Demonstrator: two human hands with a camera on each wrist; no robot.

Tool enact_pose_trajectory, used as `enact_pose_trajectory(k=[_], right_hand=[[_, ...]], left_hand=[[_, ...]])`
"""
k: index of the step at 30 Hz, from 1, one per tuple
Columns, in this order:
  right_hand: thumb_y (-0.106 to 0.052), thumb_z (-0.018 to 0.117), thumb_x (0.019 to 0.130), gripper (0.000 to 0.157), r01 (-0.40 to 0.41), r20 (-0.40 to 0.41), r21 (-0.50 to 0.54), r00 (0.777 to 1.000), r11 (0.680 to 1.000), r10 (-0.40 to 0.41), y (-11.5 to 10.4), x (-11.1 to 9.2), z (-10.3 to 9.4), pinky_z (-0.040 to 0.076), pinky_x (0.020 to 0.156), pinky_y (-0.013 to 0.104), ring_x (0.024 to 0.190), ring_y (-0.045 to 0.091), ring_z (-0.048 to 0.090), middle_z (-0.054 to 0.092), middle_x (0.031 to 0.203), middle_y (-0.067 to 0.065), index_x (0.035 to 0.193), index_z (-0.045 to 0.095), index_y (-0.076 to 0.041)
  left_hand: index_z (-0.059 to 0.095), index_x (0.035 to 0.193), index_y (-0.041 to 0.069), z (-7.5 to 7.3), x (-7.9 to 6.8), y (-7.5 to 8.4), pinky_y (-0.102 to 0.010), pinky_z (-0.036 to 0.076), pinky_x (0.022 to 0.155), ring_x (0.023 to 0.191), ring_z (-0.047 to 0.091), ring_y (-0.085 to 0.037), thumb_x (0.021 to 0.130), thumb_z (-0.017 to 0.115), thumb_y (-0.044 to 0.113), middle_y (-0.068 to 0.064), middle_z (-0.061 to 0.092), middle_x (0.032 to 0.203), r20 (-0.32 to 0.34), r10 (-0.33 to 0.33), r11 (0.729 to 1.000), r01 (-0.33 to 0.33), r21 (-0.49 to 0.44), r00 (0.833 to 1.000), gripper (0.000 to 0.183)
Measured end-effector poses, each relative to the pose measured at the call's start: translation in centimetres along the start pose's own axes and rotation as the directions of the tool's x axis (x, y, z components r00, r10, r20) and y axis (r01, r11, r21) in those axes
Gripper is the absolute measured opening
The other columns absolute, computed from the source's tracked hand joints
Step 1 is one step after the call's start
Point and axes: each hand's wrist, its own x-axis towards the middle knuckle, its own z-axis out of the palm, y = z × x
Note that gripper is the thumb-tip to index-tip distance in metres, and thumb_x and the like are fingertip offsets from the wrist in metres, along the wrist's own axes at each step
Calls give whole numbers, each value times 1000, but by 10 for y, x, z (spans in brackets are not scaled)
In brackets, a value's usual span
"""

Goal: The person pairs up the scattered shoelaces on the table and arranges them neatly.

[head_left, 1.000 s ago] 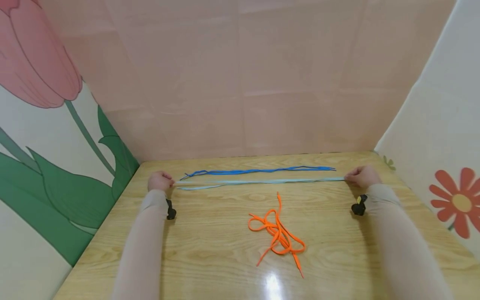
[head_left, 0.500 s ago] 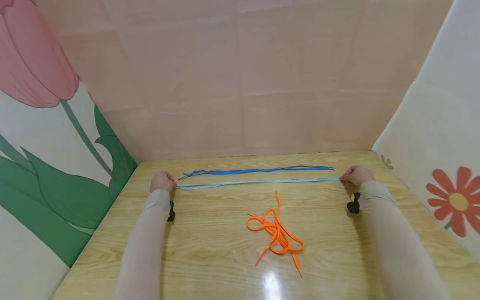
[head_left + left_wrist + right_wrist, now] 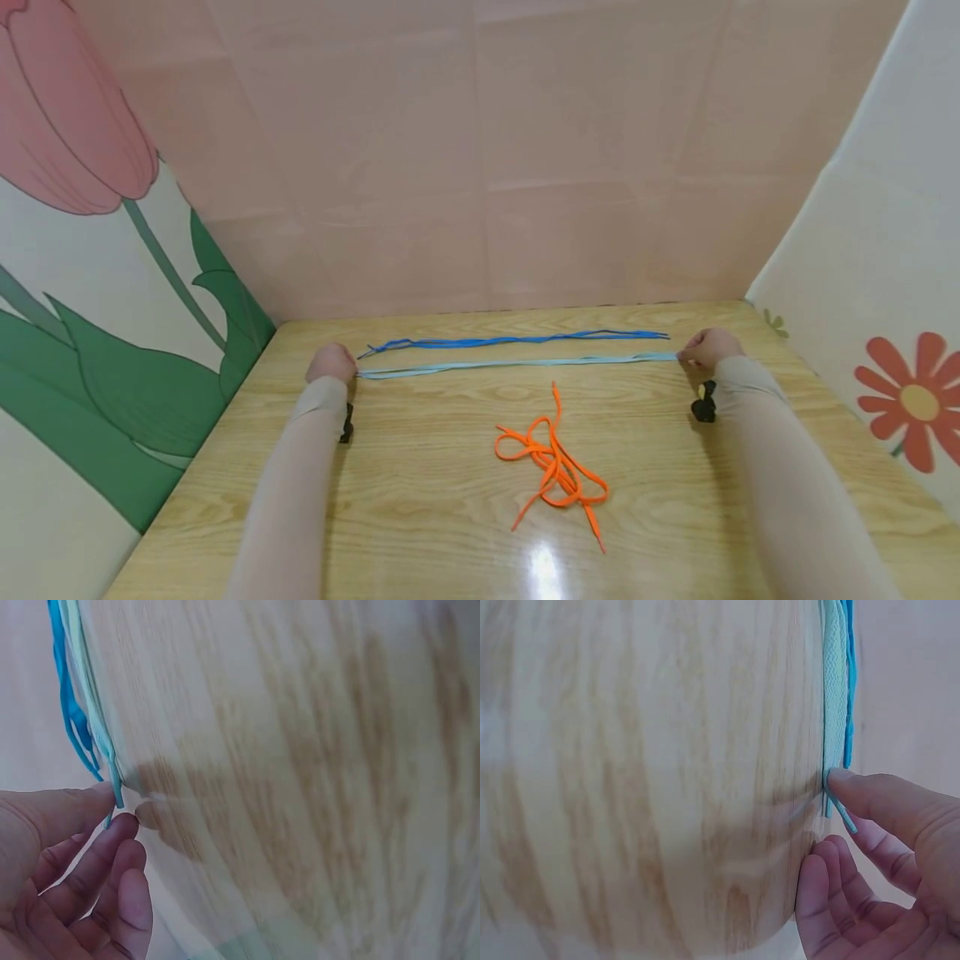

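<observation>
Near the counter's [image 3: 420, 533] far edge, the pale-blue lace [image 3: 517, 363] runs left to right, nearly straight, just in front of the dark-blue lace [image 3: 480, 342]: left grip [image 3: 332, 363] closed lightly on one end, right grip [image 3: 711, 348] pinching the other, orange lace [image 3: 557, 468] tangled farther from that edge.

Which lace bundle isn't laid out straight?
The flat orange fabric laces, heaped in tangled loops. The long blue fabric laces and flat mint-green fabric laces both run in long lines farther back.
</observation>
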Motion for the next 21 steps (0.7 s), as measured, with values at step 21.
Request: enact_pose_trajectory(k=[21], right_hand=[[-26, 69, 84, 33, 32, -41, 21, 999, 999, -31, -11, -9, -3, 43, 60, 27, 70, 20, 57, 65, 75, 7, 93, 65, 6]], left_hand=[[66, 92, 6, -20, -14, 18, -43, 52, 70, 88, 64, -30, 91, 56, 14, -12, 69, 96, -36, 111, 994, -111, 22, 993, 13]])
